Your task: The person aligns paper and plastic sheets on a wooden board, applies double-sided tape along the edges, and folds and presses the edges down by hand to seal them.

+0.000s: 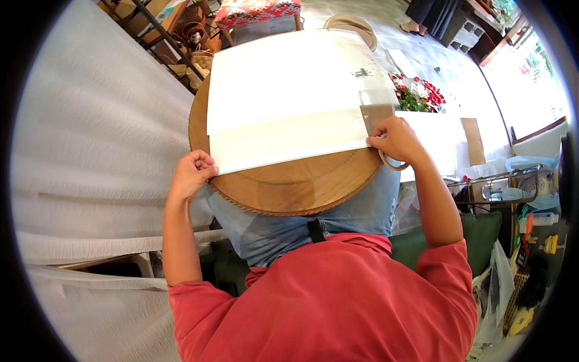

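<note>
A large white sheet (271, 84) lies over the round wooden table (289, 190). A paler folded strip (289, 137) runs along its near edge. My left hand (192, 174) pinches the near left corner of the sheet between thumb and fingers. At the near right corner, my right hand (397, 140) is closed on the edge of the sheet. Below that hand shows a pale ring (392, 164), which looks like a roll of tape; whether the fingers hold it is hidden. Clear plastic with a dark print (363, 73) covers the right side of the sheet.
Red flowers (431, 93) stand beyond the table on the right, near a brown cardboard strip (473, 142). A patterned red stool (256, 12) is at the back. White cloth (102, 139) hangs at left. A wire rack (506, 186) stands at right. Another person's feet (412, 28) show far off.
</note>
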A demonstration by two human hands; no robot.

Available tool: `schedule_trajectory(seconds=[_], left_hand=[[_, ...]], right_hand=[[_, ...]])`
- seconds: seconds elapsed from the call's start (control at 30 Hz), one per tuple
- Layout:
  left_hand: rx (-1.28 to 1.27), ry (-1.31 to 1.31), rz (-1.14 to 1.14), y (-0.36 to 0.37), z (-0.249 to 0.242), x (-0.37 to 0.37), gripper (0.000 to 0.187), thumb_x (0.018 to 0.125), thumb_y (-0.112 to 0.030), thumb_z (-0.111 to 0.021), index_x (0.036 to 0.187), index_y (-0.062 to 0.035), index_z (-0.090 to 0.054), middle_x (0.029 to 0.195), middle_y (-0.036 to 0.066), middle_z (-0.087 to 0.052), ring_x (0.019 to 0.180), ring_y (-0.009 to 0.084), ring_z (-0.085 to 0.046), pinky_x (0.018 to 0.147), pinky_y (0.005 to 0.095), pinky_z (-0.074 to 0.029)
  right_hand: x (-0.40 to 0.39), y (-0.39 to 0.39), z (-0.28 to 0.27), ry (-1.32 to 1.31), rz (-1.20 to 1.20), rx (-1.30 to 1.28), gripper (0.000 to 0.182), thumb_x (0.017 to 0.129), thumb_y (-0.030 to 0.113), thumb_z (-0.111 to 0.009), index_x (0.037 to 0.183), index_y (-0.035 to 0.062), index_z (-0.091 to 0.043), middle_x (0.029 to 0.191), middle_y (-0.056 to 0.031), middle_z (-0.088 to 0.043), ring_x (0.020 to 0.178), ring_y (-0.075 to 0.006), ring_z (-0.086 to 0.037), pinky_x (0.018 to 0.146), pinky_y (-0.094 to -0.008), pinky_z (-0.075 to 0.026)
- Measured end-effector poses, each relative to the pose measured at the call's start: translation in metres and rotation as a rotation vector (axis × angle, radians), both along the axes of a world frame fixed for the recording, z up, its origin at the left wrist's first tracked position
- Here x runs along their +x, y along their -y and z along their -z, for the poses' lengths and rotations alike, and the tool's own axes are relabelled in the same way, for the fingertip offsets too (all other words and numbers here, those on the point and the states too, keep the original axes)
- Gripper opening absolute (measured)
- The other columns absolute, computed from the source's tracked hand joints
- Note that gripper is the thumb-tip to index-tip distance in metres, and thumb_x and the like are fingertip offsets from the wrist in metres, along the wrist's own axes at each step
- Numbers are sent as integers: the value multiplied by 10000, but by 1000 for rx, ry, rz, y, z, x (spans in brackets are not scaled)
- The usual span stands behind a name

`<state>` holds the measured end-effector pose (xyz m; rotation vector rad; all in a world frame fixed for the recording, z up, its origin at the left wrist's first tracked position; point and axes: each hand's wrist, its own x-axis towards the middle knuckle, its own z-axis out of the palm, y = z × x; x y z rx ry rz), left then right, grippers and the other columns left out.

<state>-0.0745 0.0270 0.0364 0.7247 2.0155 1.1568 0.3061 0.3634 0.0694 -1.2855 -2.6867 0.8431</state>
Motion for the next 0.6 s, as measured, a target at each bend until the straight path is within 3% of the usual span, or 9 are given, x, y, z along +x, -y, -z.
schedule_trajectory(seconds=[0.43, 0.6], left_hand=[[29, 0, 7, 1, 4, 0, 197, 843, 52, -801, 891, -51, -640, 773, -28, -629, 688, 59, -553, 643, 225, -469], [19, -36, 14, 1, 7, 1, 209, 833, 56, -797, 898, -58, -634, 773, -40, -611, 693, 54, -538, 649, 219, -461]], right_hand=[[0, -2, 3, -29, 10, -29, 279, 807, 259, -854, 856, -13, -812, 876, -188, -767, 847, -304, -748, 812, -410, -582], [2, -4, 9, -38, -2, -6, 269, 801, 293, -829, 861, 31, -822, 838, -164, -778, 805, -326, -751, 791, -425, -594]])
